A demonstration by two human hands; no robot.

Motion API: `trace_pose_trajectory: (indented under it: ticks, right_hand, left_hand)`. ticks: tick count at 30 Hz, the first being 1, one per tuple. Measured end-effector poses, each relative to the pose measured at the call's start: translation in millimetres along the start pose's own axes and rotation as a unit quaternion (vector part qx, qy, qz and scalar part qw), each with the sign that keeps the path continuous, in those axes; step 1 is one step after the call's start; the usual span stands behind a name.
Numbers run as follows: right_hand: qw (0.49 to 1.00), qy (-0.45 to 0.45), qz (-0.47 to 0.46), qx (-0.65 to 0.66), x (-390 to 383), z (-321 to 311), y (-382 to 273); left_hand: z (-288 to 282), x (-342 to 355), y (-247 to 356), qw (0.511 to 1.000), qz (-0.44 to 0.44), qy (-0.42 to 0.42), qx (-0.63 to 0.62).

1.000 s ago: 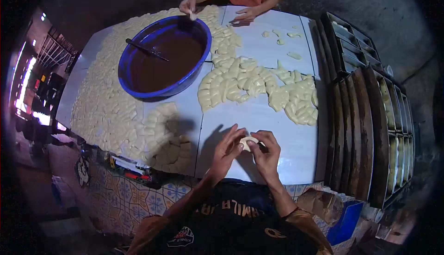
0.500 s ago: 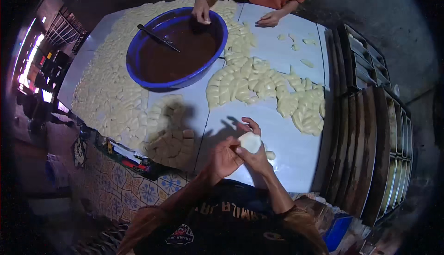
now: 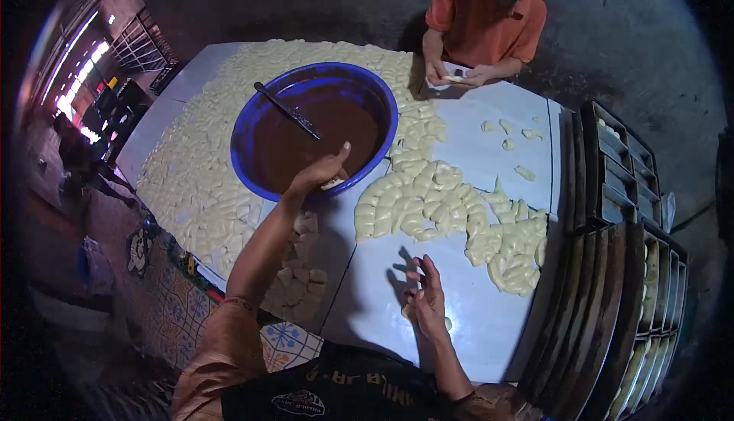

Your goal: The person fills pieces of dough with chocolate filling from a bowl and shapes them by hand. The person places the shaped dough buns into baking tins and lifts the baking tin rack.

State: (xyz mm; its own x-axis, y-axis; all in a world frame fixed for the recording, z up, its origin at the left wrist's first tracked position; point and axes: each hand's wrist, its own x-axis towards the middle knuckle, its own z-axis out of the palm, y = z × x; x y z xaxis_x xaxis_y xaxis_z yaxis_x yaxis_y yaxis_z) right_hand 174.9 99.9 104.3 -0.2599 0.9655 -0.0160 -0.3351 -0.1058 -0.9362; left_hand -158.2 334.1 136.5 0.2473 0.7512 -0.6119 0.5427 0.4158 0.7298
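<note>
Dim room, dark floor; pale table [image 3: 493,337] at centre, trays [image 3: 609,291] stacked along its right side. Dough [image 3: 417,199] lies in rows across the table and around the blue basin [image 3: 390,111], which contains brown paste [image 3: 279,146] and a dark utensil [image 3: 287,110] leaning on the far rim. Left hand [image 3: 321,170] reaches over the basin's near rim, thumb raised; its grip cannot be told. Right hand [image 3: 430,299] is above the near table, fingers apart; a pale piece [image 3: 407,311] shows at its left, hold unclear, and a small ball [image 3: 448,324] at its right. Co-worker [image 3: 485,20] opposite, both hands around a pale piece.
</note>
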Motion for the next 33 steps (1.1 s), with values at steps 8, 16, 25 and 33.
trace_pose_trajectory:
  ticks: [8, 16, 25, 33]
  right_hand:
    - [0.958, 0.032, 0.097, 0.268, 33.6, 31.4, 0.6]
    - [0.980, 0.140, -0.066, -0.128, 26.5, 50.1, -27.0]
    - [0.953, 0.166, -0.180, -0.179, -19.0, 37.4, -65.0]
    - [0.946, 0.124, -0.113, -0.276, -54.0, 24.4, -63.2]
  left_hand:
    - [134.1, -96.3, 10.2, 0.926, 0.316, 0.193, -0.074]
    - [214.2, -156.4, 45.9, 0.871, 0.215, 0.112, -0.426]
    - [245.4, -179.7, 26.7, 0.913, 0.260, 0.019, -0.313]
    - [283.7, -178.5, 31.5, 0.927, 0.154, 0.067, -0.334]
